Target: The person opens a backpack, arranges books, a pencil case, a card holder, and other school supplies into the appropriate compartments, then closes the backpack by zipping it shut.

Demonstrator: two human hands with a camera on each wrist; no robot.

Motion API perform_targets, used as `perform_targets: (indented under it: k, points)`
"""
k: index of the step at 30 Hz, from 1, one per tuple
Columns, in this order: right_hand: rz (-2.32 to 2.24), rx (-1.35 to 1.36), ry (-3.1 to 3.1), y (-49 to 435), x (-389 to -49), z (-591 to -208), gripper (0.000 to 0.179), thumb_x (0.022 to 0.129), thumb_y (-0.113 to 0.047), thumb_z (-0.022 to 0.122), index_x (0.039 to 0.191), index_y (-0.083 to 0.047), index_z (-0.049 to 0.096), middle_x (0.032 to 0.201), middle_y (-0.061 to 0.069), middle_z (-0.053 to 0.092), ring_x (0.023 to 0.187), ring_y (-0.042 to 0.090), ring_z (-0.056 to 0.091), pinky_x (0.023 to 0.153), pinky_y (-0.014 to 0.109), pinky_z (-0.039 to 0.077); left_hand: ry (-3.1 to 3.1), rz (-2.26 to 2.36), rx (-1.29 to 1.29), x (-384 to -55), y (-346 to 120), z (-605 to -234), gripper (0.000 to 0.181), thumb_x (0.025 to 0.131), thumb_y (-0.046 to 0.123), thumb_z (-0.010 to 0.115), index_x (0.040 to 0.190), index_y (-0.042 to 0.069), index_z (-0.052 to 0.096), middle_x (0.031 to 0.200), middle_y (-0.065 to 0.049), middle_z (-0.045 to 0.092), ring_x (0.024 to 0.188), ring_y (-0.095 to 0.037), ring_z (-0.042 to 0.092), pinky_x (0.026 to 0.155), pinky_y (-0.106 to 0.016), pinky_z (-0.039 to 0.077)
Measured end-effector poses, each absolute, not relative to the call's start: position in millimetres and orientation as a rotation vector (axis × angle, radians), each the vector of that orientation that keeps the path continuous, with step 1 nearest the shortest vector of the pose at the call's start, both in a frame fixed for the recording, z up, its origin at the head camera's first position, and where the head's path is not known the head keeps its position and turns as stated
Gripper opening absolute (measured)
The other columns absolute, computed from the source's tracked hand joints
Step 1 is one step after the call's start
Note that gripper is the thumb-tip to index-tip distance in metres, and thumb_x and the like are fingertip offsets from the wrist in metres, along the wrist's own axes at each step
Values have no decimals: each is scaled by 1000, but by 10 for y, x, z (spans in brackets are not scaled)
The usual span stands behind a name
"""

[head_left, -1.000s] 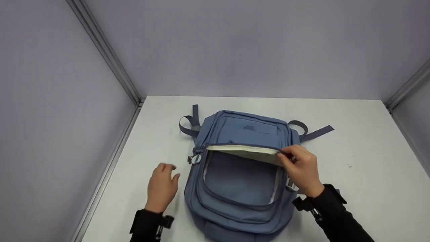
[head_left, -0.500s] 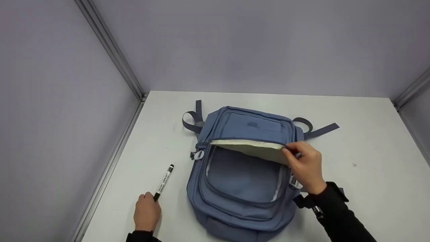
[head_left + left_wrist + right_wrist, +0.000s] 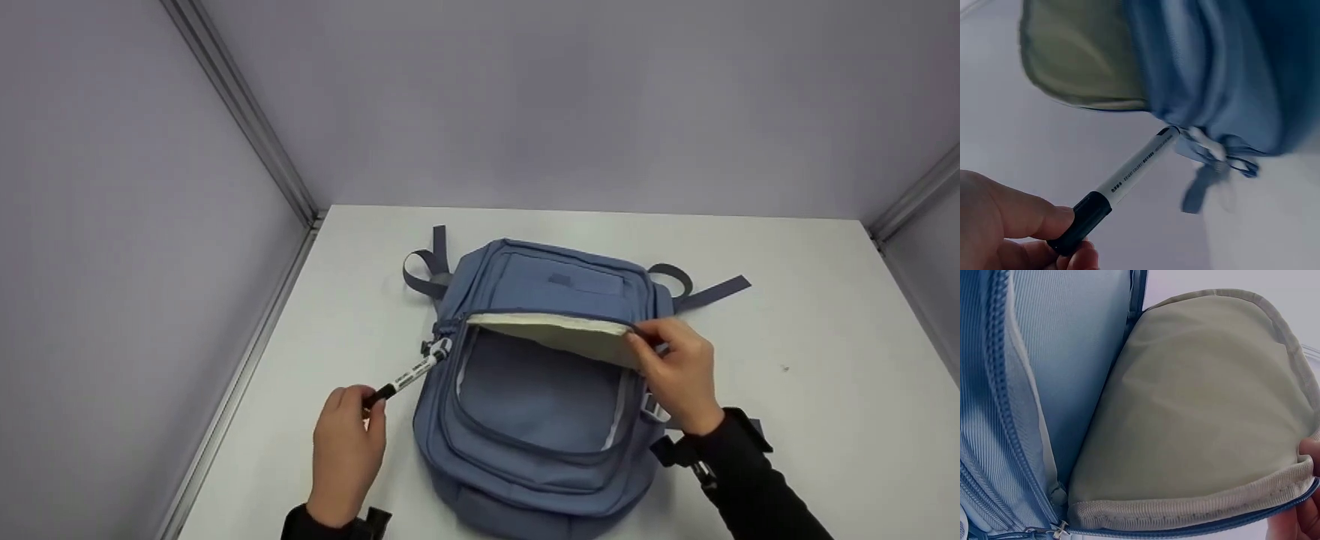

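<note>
A blue backpack (image 3: 525, 480) lies on the white table, its front pocket unzipped. My right hand (image 3: 679, 375) pinches the edge of the pocket flap (image 3: 1202, 410) and holds it raised, so its pale lining shows. To the left of the bag, my left hand (image 3: 349, 442) holds a white marker (image 3: 1137, 166) by its black end between thumb and fingers. The marker's other end points up and right, in front of the bag's left side buckle in the head view; whether it touches cannot be told. The right wrist view shows the pocket's blue inside beside the flap.
Dark straps (image 3: 709, 292) stick out from the bag's top corners onto the white table (image 3: 825, 420). Grey panels (image 3: 585, 105) stand behind and at both sides of the table. A white buckle (image 3: 655, 409) hangs at the bag's right side.
My left hand came down to the table at the left, took hold of the marker and has lifted it toward the bag. My right hand keeps holding the flap.
</note>
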State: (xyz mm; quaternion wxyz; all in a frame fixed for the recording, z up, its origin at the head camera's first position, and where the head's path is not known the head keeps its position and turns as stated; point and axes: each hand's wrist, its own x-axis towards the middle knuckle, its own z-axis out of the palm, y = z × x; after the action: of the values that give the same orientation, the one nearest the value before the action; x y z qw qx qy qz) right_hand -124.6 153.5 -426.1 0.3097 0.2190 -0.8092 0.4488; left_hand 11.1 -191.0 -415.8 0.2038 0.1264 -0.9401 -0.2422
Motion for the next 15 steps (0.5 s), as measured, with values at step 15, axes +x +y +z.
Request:
perform_targets:
  k: [15]
  points:
    - [1231,636,-2035,1504,-1062,-4338,16,74,14,74,81,0,68,74,13,63,64,9,51,60,18,40,-2712,-886,-129,-491,-1038,-4348,12,82,5,77,81,2,66,74,-11,66,67,-23,65,60,-31,51]
